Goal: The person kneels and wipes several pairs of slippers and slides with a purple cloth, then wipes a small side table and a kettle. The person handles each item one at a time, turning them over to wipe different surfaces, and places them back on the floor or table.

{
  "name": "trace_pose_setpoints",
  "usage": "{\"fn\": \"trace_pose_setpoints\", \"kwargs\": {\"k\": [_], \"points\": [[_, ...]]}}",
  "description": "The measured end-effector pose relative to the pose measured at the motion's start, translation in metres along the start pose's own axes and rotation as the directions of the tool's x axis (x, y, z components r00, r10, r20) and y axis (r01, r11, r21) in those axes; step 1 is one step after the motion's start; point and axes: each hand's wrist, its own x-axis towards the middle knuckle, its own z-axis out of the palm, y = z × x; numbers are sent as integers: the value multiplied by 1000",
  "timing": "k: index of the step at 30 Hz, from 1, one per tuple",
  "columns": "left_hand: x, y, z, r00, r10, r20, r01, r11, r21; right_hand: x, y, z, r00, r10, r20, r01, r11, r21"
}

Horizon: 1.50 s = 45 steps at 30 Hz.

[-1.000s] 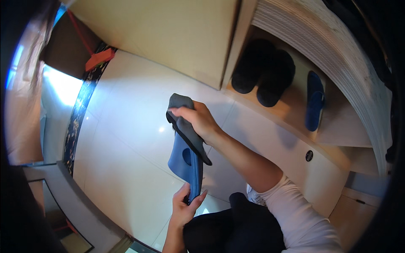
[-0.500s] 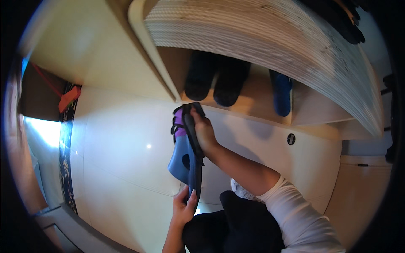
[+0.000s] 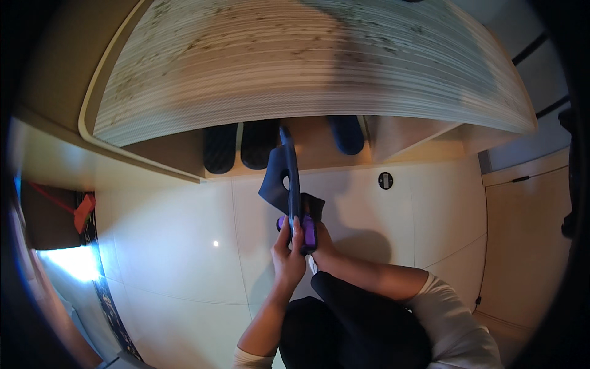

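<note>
A blue-grey slide slipper (image 3: 275, 182) stands on edge in front of me, its far end at the opening of the low shelf (image 3: 313, 163). The fingers of my left hand (image 3: 287, 258) are closed round its near end. Just right of it, my right hand (image 3: 324, 243) is closed on a purple and black sandal (image 3: 310, 235), pressed close beside the slipper. The slipper and my left fingers partly hide that sandal. On the shelf, a black slipper (image 3: 220, 150) and a second black slipper (image 3: 257, 147) lie left of the held slide; a dark blue slipper (image 3: 347, 136) lies right.
A cabinet with a streaked pale surface (image 3: 295, 80) overhangs the shelf. Light floor tiles (image 3: 184, 246) hold a round black drain (image 3: 385, 180). A red-orange broom head (image 3: 84, 212) is at the far left, near a dark patterned strip (image 3: 114, 313). My black-clad knees are below.
The pair has swung round: the slide's end now points toward the shelf and the purple sandal is near me. My right hand has come down beside my left. The view has shifted.
</note>
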Motion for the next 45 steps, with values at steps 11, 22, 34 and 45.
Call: {"fn": "trace_pose_setpoints", "kwargs": {"k": [11, 22, 34, 45], "points": [[70, 1, 61, 985, 165, -51, -101, 788, 607, 11, 15, -87, 933, 354, 59, -359, 929, 94], [146, -35, 113, 929, 347, -133, -41, 450, 892, 95, -3, -134, 969, -195, -151, 14, 654, -757], [96, -75, 100, 846, 448, -290, -58, 618, 784, 178, 25, -117, 772, -482, -413, 1, 652, -758], [135, -76, 96, 889, 333, -315, -214, 909, 356, 164, 16, -113, 850, -315, -422, -107, 682, -723]]}}
